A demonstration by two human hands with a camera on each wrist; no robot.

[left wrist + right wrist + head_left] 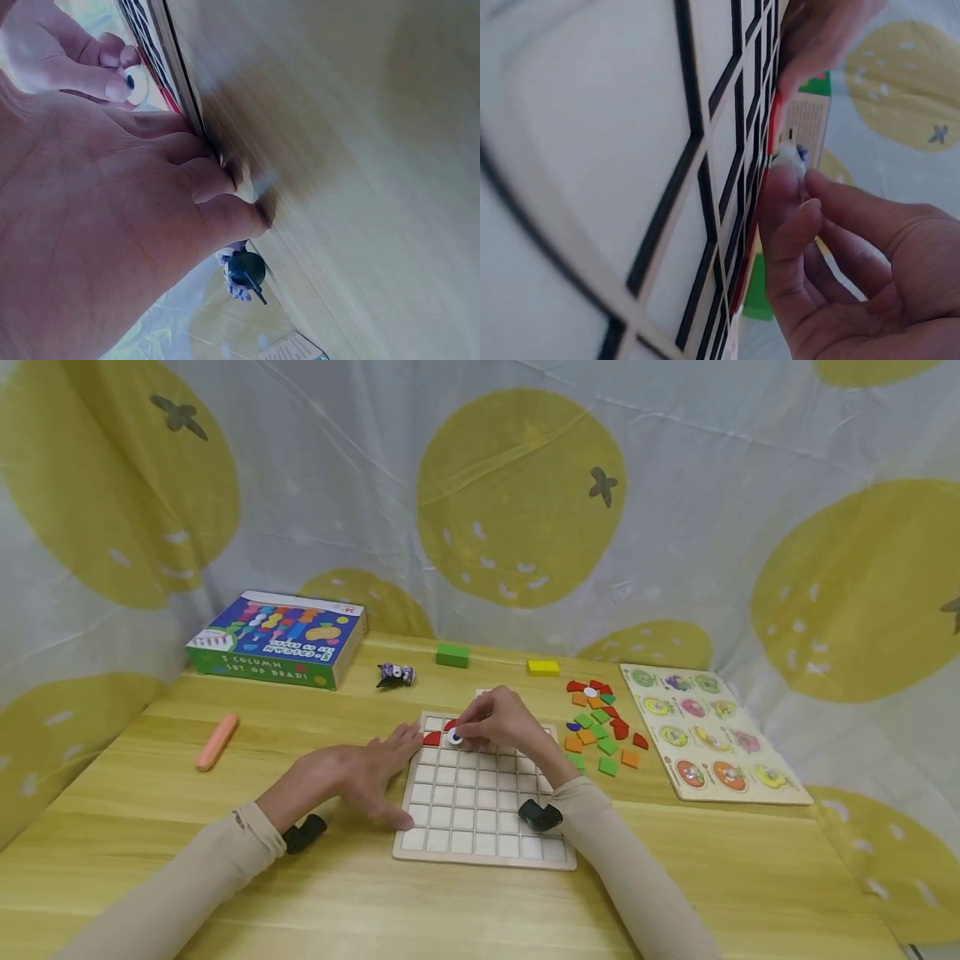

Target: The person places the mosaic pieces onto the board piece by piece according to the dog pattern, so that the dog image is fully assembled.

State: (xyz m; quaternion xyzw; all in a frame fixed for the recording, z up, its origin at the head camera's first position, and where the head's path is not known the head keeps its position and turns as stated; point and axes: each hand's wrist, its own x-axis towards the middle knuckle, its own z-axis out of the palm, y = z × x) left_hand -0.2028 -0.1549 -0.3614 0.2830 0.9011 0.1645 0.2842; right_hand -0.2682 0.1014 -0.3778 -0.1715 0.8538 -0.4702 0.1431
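Note:
A wooden grid board [465,797] with square cells lies at the middle of the table. My right hand [504,720] is over its far left corner, thumb and finger pinching a small white disc [453,739] with a dark centre. In the left wrist view the same white disc [139,84] shows between the fingertips. One red piece [432,739] sits at the board's far left edge, and another red piece [450,724] shows just behind the disc. My left hand [348,777] rests along the board's left side, fingers stretched forward and thumb at the near left edge.
Several red, orange and green pieces [600,731] lie scattered right of the board, beside a fruit puzzle board [712,735]. Farther back are a yellow block [543,668], a green block [452,655], a small figurine [396,675] and a bead-set box [277,639]. An orange stick [217,742] lies left.

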